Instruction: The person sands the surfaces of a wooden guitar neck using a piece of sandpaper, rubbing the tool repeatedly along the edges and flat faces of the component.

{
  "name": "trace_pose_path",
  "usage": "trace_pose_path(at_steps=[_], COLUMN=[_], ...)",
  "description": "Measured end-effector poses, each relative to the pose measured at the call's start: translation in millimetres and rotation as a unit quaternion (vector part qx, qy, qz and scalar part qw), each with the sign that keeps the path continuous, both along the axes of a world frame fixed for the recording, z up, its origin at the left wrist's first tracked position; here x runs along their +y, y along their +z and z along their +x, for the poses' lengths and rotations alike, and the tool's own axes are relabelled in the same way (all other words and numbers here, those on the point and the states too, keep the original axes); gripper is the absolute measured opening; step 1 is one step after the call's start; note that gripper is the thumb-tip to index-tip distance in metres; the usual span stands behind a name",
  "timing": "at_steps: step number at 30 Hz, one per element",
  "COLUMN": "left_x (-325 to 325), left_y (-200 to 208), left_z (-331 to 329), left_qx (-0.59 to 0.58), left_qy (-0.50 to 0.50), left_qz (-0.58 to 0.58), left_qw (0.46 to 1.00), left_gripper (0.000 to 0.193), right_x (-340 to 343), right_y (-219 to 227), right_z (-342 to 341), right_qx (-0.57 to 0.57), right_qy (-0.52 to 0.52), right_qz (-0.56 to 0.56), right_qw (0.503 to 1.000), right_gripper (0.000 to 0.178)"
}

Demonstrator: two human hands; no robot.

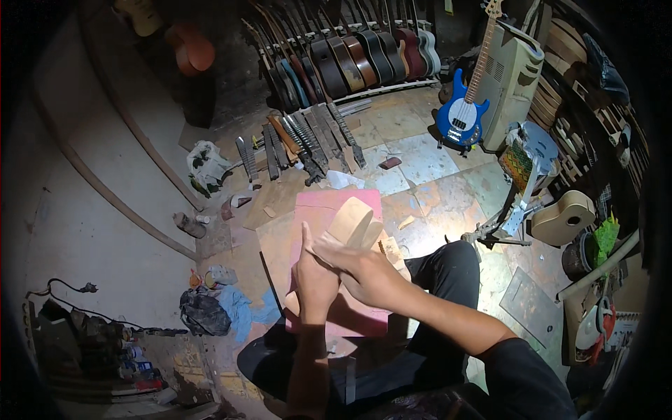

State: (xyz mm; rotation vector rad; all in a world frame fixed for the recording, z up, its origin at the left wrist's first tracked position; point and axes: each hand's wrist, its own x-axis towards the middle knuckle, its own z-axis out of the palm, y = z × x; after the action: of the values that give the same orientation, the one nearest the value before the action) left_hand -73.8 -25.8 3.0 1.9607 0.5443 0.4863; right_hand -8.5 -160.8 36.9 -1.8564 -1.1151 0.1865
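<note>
My left hand (316,283) and my right hand (362,267) meet over a pale, bare wooden piece (349,218) with rounded lobes at its far end. It lies on a pink board (315,203) in front of my lap. My right hand's fingers are pressed together and reach left across my left hand; whatever may be in them is hidden. My left thumb points up, while the left fingers are hidden behind the right hand. My hands and wrists cover much of the wood.
Several guitar necks (308,140) lie on the floor ahead, before a rack of guitars (350,63). A blue bass guitar (460,115) stands at the far right, near a pale guitar body (562,218). A blue cloth (236,308) and dark bag (203,312) lie left.
</note>
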Motion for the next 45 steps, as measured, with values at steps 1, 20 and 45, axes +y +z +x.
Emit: trace_pose_path(at_steps=[1, 20, 45], left_x=[4.4, 31.9, 19.9], left_y=[4.9, 8.4, 26.7], left_z=[-2.7, -77.3, -72.6], left_qx=[0.006, -0.030, 0.085], left_qy=[-0.005, 0.001, 0.050], left_qz=[0.020, 0.070, 0.185], left_qw=[1.000, 0.997, 0.978], left_gripper=[0.075, 0.058, 0.053], right_x=[-9.5, 0.6, -8.9], right_y=[-4.0, -70.1, 23.1], right_z=[-8.3, 31.2, -39.7], right_qx=[-0.018, 0.218, -0.015], right_qy=[-0.001, -0.014, 0.005], right_qz=[0.010, -0.049, -0.085], right_qw=[1.000, 0.975, 0.996], right_gripper=[0.062, 0.063, 0.064])
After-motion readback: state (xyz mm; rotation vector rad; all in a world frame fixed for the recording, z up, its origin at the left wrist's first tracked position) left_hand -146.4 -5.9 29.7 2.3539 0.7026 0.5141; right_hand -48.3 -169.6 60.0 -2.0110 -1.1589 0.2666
